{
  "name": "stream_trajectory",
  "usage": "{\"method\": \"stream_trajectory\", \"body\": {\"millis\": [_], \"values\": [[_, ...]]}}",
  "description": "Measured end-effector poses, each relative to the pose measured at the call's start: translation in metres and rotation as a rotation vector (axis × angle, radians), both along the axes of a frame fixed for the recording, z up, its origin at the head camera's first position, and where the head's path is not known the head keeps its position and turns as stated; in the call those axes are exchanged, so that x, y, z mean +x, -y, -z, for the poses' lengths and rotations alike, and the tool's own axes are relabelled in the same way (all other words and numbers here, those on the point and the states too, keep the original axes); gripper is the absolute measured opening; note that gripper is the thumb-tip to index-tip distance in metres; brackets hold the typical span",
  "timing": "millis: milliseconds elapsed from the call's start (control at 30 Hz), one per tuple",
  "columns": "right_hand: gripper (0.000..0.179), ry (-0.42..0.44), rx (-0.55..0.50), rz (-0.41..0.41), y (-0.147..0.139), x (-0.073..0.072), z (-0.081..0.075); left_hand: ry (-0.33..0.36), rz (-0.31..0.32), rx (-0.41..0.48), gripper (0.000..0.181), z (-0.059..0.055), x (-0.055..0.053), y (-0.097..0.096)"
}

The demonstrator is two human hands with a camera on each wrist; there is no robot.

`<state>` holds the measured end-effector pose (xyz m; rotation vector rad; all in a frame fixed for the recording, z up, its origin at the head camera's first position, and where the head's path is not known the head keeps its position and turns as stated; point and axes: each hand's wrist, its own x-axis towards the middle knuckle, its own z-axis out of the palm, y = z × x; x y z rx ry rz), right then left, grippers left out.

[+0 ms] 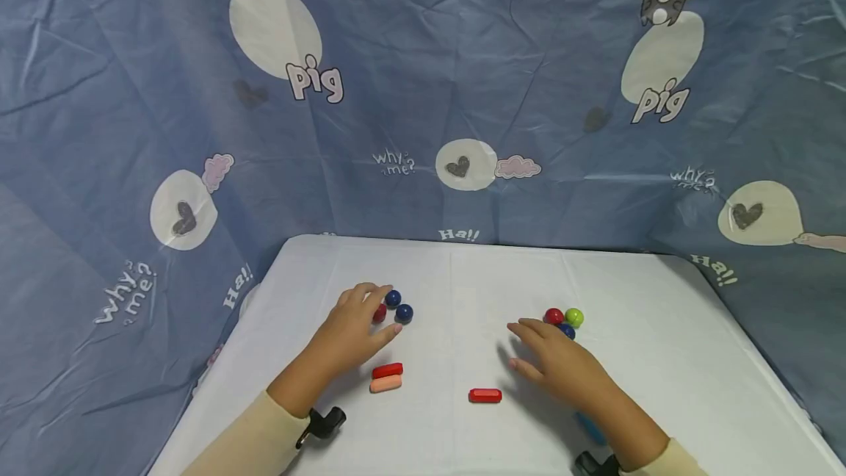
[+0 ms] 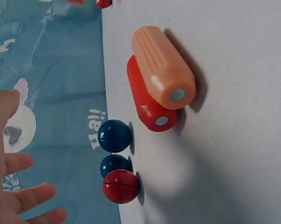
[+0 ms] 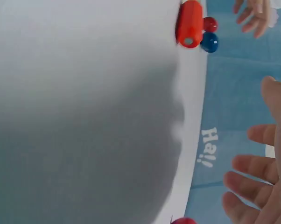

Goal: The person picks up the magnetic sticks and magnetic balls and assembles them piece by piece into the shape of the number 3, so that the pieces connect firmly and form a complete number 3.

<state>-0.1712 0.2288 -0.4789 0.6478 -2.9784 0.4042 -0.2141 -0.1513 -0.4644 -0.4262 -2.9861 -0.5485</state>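
Blue backdrop (image 1: 423, 112) beyond 3 balls (image 1: 567, 329) (1 partly behind the right hand (image 1: 558, 360))

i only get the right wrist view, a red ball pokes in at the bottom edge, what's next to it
Observer: In the head view, a green ball sits to the right of that red ball.
Operator: anything else over on that side
Observer: Yes, a blue stick, partly hidden by the right forearm.
Operator: and nearer the left hand
Observer: A peach stick lies alongside a red stick.
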Motion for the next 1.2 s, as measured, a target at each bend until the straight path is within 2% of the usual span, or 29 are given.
{"method": "stream_trajectory", "body": {"millis": [233, 467, 600, 800, 1200], "values": [[0.044, 0.083, -0.127, -0.025, 0.010, 0.004, 0.008, 0.048, -0.075, 0.154, 0.075, 0.002, -0.007, 0.007], [0.047, 0.266, -0.279, 0.036, 0.013, 0.014, 0.016, 0.148, -0.192, 0.373, 0.068, 0.013, -0.023, 0.010], [0.050, 0.317, -0.345, 0.049, 0.012, 0.017, 0.018, 0.182, -0.223, 0.435, 0.066, 0.019, -0.033, 0.010], [0.052, 0.340, -0.363, 0.066, 0.011, 0.017, 0.025, 0.206, -0.247, 0.471, 0.066, 0.032, -0.040, 0.010], [0.045, 0.302, -0.379, 0.019, 0.014, 0.023, 0.033, 0.218, -0.245, 0.585, 0.061, 0.052, -0.035, 0.005]]}}
